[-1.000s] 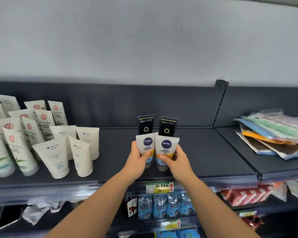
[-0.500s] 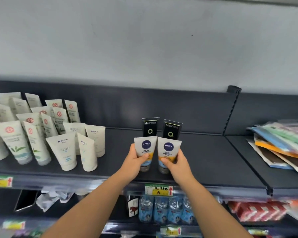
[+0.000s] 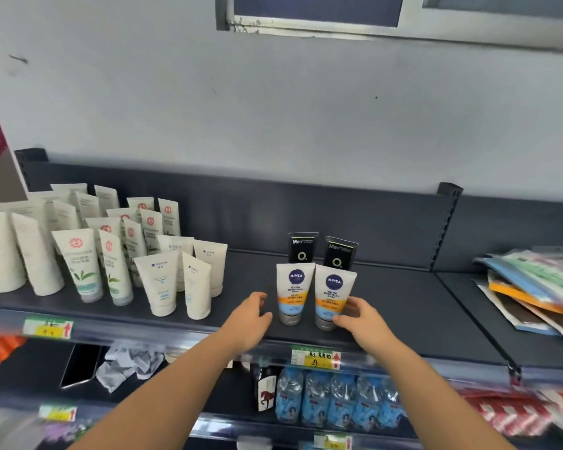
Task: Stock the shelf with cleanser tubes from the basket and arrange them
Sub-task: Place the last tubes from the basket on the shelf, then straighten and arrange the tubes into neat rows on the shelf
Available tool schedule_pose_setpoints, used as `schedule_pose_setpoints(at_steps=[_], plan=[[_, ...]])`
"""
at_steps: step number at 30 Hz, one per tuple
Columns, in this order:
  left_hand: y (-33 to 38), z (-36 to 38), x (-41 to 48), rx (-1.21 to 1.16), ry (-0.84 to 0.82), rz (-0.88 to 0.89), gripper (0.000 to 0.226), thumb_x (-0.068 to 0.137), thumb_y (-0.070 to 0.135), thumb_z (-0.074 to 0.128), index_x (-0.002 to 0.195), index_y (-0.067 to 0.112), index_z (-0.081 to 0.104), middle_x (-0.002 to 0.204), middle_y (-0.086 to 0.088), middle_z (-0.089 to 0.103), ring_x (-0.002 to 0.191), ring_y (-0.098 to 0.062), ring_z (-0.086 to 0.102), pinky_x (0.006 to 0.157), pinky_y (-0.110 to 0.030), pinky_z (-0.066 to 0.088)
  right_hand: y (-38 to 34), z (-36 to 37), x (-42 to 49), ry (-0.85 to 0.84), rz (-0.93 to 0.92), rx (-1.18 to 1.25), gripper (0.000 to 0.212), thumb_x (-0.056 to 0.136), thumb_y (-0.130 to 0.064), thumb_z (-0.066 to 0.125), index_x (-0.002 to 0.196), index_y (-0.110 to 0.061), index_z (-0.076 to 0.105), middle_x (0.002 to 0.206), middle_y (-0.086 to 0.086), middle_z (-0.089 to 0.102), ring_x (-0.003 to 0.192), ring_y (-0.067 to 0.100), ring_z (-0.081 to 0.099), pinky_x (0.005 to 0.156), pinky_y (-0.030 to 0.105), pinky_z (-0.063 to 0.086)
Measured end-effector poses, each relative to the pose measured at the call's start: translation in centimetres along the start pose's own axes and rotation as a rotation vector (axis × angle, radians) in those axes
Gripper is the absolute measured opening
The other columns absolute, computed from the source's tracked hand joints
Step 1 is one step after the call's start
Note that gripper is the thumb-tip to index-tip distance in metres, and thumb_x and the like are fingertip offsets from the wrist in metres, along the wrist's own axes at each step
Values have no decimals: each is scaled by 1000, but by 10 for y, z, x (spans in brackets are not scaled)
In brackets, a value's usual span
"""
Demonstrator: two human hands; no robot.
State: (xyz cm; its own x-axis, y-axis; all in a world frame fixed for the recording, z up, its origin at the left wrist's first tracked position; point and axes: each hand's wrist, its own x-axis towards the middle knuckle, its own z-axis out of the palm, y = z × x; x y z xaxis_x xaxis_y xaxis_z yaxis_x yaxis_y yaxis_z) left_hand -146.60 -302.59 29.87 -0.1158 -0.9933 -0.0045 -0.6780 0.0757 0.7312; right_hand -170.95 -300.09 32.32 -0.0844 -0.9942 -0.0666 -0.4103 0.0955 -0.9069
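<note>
Centre of frame, on the dark grey metal shelf (image 3: 403,303): two white, orange-banded plastic cleanser tubes (image 3: 294,292) upright on caps, before two black tubes (image 3: 301,251). Just beside them, left hand (image 3: 249,323) relaxed wide, apart; right hand (image 3: 363,319) pinching the right tube (image 3: 333,297) low.

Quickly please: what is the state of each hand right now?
Left hand: open, holding nothing.
Right hand: grips the right white-and-orange plastic cleanser tube.
</note>
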Motion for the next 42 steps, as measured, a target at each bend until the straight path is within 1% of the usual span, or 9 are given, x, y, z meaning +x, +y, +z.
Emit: schedule_pose_setpoints(at_steps=[10,14,20,26,29,33,36,39,42], plan=[[-37,-23,-36,536,-51,236,52,101,32,36,151,20,26,157,1,29,146,-17,21,120,-36,10,-9,13,-19,177,38,-203,52,89,-11,62,138,-12,46,137,6,55,122,23,53,96,36,45],[-65,-43,-61,546,-76,305,59,99,34,40,154,23,19,161,4,17,149,-15,7,122,-39,3,-17,33,-41,436,97,-212,57,92,-14,58,145,-6,37,143,13,50,127,33,49,100,41,41],[-111,-94,-93,475,-33,264,63,98,33,44,154,22,17,161,4,13,149,-14,6,121,-40,5,-24,79,-76,621,190,-126,56,95,-13,55,145,-1,35,131,23,55,110,40,55,77,38,40],[-168,-158,-124,442,6,174,65,98,36,45,154,21,15,162,3,13,149,-15,7,122,-40,7,-39,162,-95,414,206,-187,57,87,-22,59,140,-7,42,129,18,58,110,40,57,85,42,48],[-198,-192,-140,434,27,129,66,97,37,45,154,21,15,161,3,15,149,-16,10,121,-43,10,-62,213,-108,284,106,-239,41,84,-24,60,122,-12,54,117,13,64,102,34,60,85,39,49],[-229,-232,-164,411,109,48,67,97,37,48,153,19,17,159,0,20,147,-19,17,120,-42,16,-105,277,-123,80,-11,-309,62,85,-24,63,142,-14,41,137,7,53,125,29,50,99,31,42],[-246,-259,-177,404,151,-12,68,96,37,49,153,17,19,158,-3,23,145,-23,23,119,-41,18,-133,316,-124,-74,-115,-415,76,84,-34,62,150,-17,28,152,5,37,137,25,37,112,37,35],[-260,-282,-182,416,206,-65,70,96,38,50,153,16,17,159,-3,22,146,-21,21,119,-42,18,-159,346,-118,-175,-227,-533,79,92,-30,58,155,-14,14,161,5,17,147,23,17,119,36,21],[-264,-300,-182,386,255,-104,71,97,36,51,154,15,15,160,-4,19,147,-21,18,119,-37,17,-181,369,-111,-244,-329,-554,76,93,-27,57,154,-15,13,161,5,15,149,22,10,120,35,16]])
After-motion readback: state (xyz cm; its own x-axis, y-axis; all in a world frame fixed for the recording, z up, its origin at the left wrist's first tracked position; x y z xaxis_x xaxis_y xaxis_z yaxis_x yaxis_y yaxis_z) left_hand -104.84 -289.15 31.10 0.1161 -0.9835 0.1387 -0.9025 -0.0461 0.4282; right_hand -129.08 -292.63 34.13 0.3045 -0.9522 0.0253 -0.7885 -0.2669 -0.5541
